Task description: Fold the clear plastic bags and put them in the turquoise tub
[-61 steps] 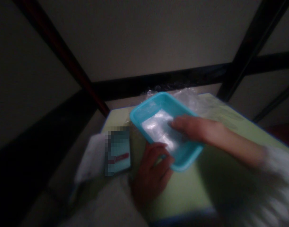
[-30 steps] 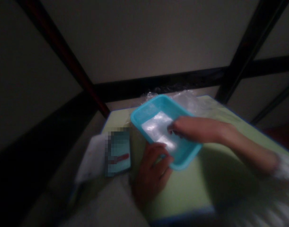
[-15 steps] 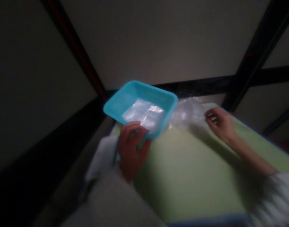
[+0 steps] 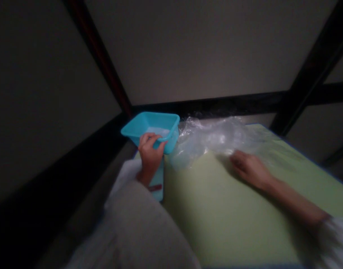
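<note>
A turquoise plastic basin [image 4: 137,127] is at the far left corner of the green tabletop [image 4: 216,209]. My left hand [image 4: 150,149] grips its near rim, thumb outside and fingers over the edge. Something pale and flat [image 4: 160,131] lies inside the basin; from this low angle little of it shows. Crumpled clear plastic film [image 4: 216,138] spreads along the back of the table, right of the basin. My right hand [image 4: 248,167] rests low in front of that film with its fingers curled closed. Whether anything is inside them is hidden.
Under my left forearm lie a light blue flat item [image 4: 158,181] with a dark red mark and a white item [image 4: 125,173] at the table's left edge. A pale wall panel [image 4: 202,56] with dark frame bars [image 4: 308,67] rises behind the table.
The basin has gone down and away to the far left corner, with my left hand still on its rim. My right hand has come slightly nearer and lower, its fingers now more curled.
</note>
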`<state>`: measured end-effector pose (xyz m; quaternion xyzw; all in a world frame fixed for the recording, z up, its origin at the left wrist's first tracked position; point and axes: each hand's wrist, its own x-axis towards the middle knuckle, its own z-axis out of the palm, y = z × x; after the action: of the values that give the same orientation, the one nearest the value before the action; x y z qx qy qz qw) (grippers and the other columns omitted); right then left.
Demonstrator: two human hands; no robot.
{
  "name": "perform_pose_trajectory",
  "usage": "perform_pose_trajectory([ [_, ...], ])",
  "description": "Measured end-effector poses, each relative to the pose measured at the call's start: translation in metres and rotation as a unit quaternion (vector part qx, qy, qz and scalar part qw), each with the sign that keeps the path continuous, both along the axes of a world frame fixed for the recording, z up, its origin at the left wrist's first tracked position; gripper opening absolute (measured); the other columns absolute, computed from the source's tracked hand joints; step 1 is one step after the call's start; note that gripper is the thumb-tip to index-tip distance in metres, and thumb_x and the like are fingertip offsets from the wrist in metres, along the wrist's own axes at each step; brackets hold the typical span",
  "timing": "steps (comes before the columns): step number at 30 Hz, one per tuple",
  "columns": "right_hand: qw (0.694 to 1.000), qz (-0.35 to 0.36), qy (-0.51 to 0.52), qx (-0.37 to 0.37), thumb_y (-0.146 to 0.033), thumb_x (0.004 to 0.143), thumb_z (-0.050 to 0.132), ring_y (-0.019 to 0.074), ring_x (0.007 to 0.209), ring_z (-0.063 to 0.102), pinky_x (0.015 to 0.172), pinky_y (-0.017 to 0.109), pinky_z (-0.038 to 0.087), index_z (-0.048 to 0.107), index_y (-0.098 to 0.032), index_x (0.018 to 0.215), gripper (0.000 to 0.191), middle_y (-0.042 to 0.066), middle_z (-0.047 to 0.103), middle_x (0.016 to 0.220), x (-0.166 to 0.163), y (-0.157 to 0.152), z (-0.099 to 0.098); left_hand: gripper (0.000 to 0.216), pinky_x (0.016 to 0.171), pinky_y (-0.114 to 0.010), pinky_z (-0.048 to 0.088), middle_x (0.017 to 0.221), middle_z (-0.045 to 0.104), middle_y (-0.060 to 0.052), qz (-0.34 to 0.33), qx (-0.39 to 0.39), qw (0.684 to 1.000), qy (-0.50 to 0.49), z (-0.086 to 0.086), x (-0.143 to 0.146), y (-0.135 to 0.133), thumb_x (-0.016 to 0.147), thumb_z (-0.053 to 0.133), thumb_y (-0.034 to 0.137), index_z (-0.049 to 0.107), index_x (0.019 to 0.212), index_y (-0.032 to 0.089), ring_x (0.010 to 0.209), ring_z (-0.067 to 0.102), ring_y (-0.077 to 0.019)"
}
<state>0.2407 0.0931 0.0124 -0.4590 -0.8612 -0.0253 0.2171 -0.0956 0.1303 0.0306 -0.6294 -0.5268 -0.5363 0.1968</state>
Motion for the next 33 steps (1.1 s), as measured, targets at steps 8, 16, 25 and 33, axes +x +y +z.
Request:
perform_pose_trajectory([
  [8,0.999,0.025,-0.025,-0.012,-0.015,0.083,0.042,0.0166,0.062,0.053,0.055,0.027,0.031,0.053,-0.018,0.080,0.012,0.007,0.059,0.076,-0.002,-0.001,-0.001,0.010,0.085,-0.037,0.046,0.085,0.060,-0.004,0.009,-0.041,0.999,0.000,-0.005,-0.001,0.003,0.071,0.069,0.025,0.068,0.076,0.017,0.088,0.058,-0.0221],
  [16,0.999,0.027,-0.026,-0.026,-0.016,0.086,0.042,0.0152,0.062,0.053,0.056,0.026,0.031,0.054,-0.018,0.079,0.013,0.005,0.059,0.076,-0.003,-0.003,0.000,0.009,0.085,-0.038,0.046,0.084,0.060,-0.004,0.018,-0.070,0.997,-0.001,-0.010,0.000,0.005,0.070,0.071,0.024,0.067,0.076,0.018,0.088,0.058,-0.0227],
  [25,0.998,0.028,-0.040,-0.027,-0.016,0.085,0.043,0.0145,0.061,0.050,0.055,0.026,0.028,0.052,-0.018,0.076,0.013,0.005,0.058,0.074,-0.004,-0.004,0.001,0.014,0.087,-0.042,0.046,0.090,0.062,-0.008,0.045,-0.105,0.993,0.026,-0.011,0.001,0.005,0.078,0.063,0.026,0.066,0.085,0.015,0.093,0.058,-0.0261],
  [33,0.999,0.036,-0.031,-0.025,-0.016,0.085,0.042,0.0143,0.061,0.051,0.055,0.026,0.029,0.053,-0.018,0.078,0.013,0.005,0.058,0.075,-0.003,-0.003,-0.001,0.050,0.102,-0.056,0.030,0.139,0.042,-0.023,0.110,-0.154,0.963,0.194,-0.003,0.026,-0.030,0.080,0.064,0.022,0.049,0.127,0.011,0.132,0.032,-0.0414],
])
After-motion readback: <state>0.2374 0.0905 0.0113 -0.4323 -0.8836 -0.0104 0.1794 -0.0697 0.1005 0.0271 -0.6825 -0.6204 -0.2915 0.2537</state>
